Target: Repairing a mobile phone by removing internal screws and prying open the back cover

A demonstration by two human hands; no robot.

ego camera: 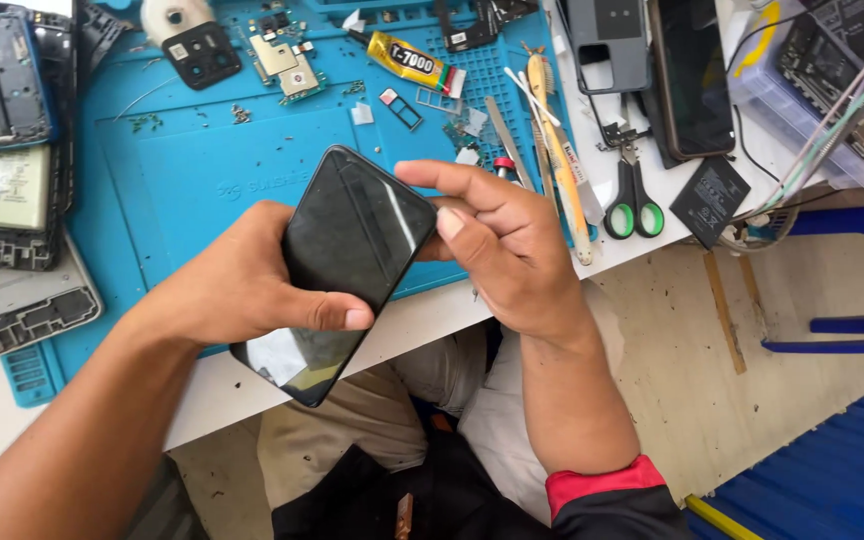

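Phone: a black phone (352, 250) is held over the near edge of the counter (422, 320), its glass side up.
Left hand (242, 285): wrapped around the phone's left side, thumb pressed on the glass.
Right hand (497, 240): fingertips pinched on its far right edge.
Progress: the phone looks closed; loose parts remain on the blue mat (192, 170).

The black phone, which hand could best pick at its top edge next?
Probably the right hand: its fingertips already touch the black phone at its upper right edge, while the left hand grips the phone's body.
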